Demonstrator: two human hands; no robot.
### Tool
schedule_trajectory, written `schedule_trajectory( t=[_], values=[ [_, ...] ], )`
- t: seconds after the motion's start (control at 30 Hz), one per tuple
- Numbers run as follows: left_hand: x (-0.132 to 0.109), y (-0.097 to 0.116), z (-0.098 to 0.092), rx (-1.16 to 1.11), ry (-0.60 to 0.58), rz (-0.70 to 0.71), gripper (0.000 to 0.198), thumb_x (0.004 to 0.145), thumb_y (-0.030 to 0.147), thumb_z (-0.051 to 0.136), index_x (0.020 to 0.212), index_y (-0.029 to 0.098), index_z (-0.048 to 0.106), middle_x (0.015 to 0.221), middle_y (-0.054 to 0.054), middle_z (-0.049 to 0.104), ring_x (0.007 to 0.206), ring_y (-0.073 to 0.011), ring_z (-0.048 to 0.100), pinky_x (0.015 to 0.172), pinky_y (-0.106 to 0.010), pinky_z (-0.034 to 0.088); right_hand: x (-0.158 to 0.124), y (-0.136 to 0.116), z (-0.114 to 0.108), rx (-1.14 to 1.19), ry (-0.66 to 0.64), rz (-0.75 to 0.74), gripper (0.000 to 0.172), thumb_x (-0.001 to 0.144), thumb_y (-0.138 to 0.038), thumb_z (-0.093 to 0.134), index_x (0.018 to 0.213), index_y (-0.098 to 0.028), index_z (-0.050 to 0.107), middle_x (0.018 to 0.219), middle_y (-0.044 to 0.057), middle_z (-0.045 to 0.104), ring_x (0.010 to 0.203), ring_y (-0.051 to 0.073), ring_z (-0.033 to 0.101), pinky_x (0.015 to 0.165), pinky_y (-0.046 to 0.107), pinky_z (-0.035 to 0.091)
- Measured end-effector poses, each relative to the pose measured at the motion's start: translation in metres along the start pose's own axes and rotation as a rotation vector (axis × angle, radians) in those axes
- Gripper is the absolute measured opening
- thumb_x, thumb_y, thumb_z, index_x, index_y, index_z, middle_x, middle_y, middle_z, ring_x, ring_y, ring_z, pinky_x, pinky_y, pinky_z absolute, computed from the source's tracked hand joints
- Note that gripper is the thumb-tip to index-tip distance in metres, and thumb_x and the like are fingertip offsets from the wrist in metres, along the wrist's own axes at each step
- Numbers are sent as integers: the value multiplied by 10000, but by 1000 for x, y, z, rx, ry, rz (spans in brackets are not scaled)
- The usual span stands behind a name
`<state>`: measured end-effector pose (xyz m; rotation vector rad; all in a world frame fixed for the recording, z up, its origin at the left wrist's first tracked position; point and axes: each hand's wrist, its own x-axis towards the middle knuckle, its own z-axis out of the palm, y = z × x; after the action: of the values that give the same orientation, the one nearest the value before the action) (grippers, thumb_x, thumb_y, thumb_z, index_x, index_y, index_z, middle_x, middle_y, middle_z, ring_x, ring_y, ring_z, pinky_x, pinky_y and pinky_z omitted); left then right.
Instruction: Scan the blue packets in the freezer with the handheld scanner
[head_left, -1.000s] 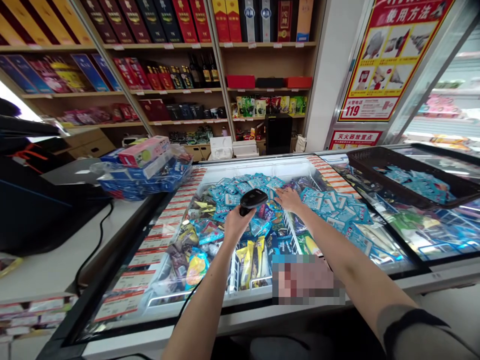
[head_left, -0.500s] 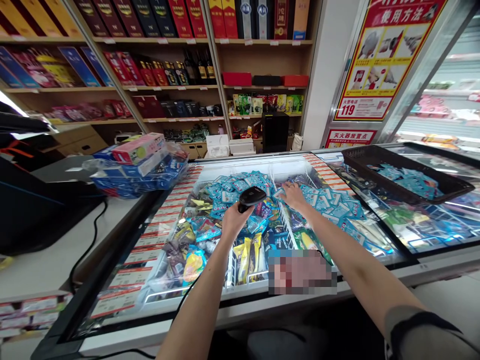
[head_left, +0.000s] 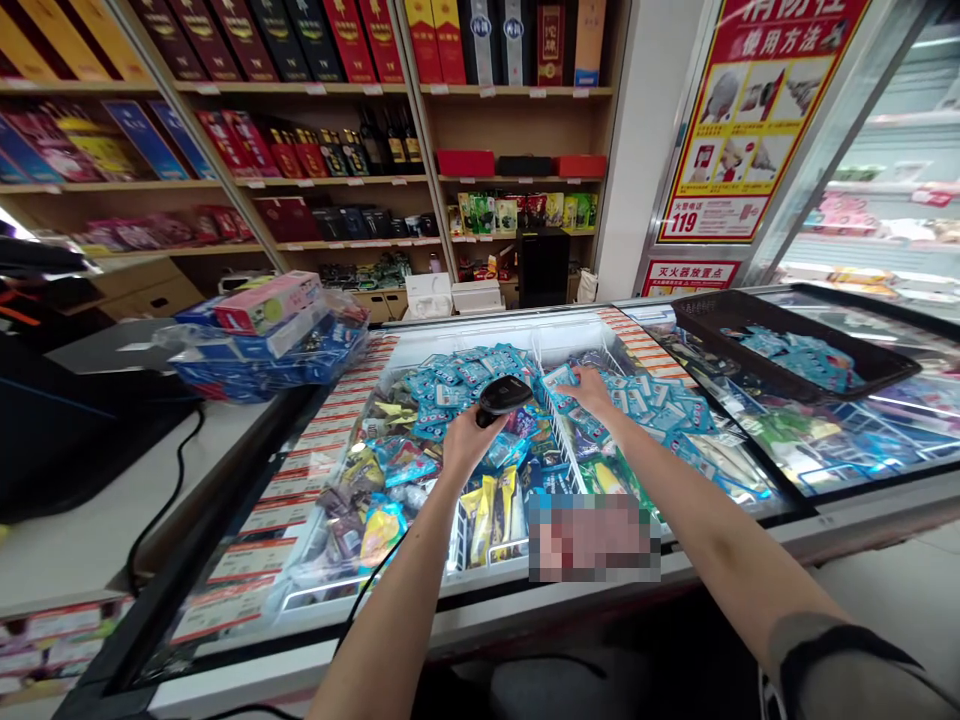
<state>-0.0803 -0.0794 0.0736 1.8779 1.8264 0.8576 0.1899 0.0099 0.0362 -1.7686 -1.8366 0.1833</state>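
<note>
My left hand (head_left: 466, 440) is wrapped round a black handheld barcode scanner (head_left: 505, 394), whose head points away from me over the glass. Just right of it, my right hand (head_left: 594, 390) pinches a small blue packet (head_left: 558, 380) by its right edge. Under and beyond the scanner lies a pile of similar blue packets (head_left: 457, 372) on the chest freezer's glass top (head_left: 300, 500). A second spread of blue packets (head_left: 656, 408) lies to the right, partly behind my right hand and forearm.
Beneath the glass, wire baskets hold wrapped goods such as yellow packs (head_left: 484, 520). A dark tray (head_left: 885, 370) with more blue packets sits at the right. Plastic-wrapped boxes (head_left: 270, 335) stand at the left. A black cable (head_left: 367, 590) runs by my left forearm. Shelves (head_left: 315, 183) line the back.
My right hand has drawn a blue packet up toward the scanner, and its face now shows more. The left hand keeps the scanner in nearly the same place. The view has shifted slightly.
</note>
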Motion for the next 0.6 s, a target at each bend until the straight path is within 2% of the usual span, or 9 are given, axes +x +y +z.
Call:
schedule_trajectory(
  t=[0.13,0.27,0.43,0.6],
  values=[
    [-2,9,9,6,-16,54,502,719,639,540,915,194,665,722,-57,678,664,-211,621,494,-233,332,-8,19,-8,131,74,-21,380,797,-413,533,1092,-173,547,908,43,613,797,176,554,714,272,399],
    [-5,19,17,17,-25,104,503,728,637,532,928,199,676,737,-50,677,664,-204,612,490,-233,313,-22,32,-9,232,14,-12,488,835,-430,470,1236,-153,441,806,25,598,699,167,549,634,259,398],
    [-7,25,20,49,-26,123,495,736,631,527,927,201,677,741,-48,676,663,-202,608,492,-234,302,-30,35,-4,250,-7,-47,540,872,-416,416,1340,-152,361,927,66,611,803,189,574,695,279,418],
    [-7,27,20,60,-41,106,501,736,634,525,925,195,675,733,-55,675,660,-204,607,496,-234,308,-30,39,1,255,18,-46,537,874,-419,427,1346,-170,370,995,78,621,886,202,579,770,301,427]
  ],
)
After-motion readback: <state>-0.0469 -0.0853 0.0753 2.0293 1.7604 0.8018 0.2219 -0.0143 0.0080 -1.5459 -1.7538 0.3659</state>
